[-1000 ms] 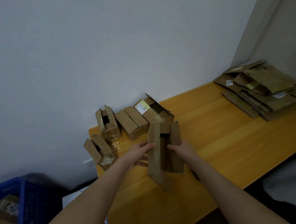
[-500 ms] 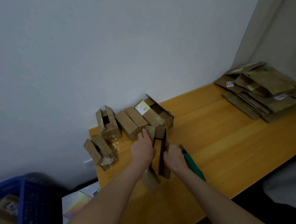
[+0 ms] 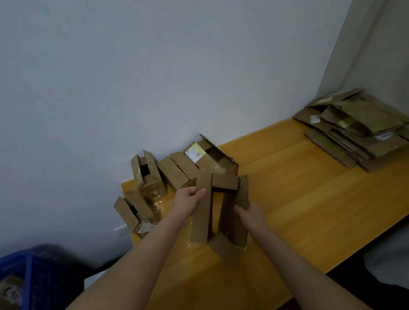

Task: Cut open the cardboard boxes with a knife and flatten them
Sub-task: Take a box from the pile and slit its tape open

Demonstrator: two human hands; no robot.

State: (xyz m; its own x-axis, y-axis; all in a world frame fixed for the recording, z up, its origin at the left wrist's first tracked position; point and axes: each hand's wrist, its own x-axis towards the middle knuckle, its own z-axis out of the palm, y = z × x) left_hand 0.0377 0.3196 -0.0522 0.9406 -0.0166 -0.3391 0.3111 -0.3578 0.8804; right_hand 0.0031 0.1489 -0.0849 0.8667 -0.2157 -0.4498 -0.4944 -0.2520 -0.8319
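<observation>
A small brown cardboard box (image 3: 221,211), its flaps spread open, stands on the yellow wooden table (image 3: 304,198) in front of me. My left hand (image 3: 188,198) grips its left panel near the top, thumb over the edge. My right hand (image 3: 249,212) holds the right panel from the side. The box's lower flap lies on the table toward me. No knife shows in this view.
Several uncut small boxes (image 3: 173,177) crowd the table's left end against the grey wall. A stack of flattened cardboard (image 3: 360,131) lies at the far right corner. A blue crate (image 3: 20,282) with cardboard inside sits low at the left.
Half a second ago the box was squeezed narrow between my hands and a green-handled knife lay by my right wrist. Now the box is pulled wide open and the knife is hidden.
</observation>
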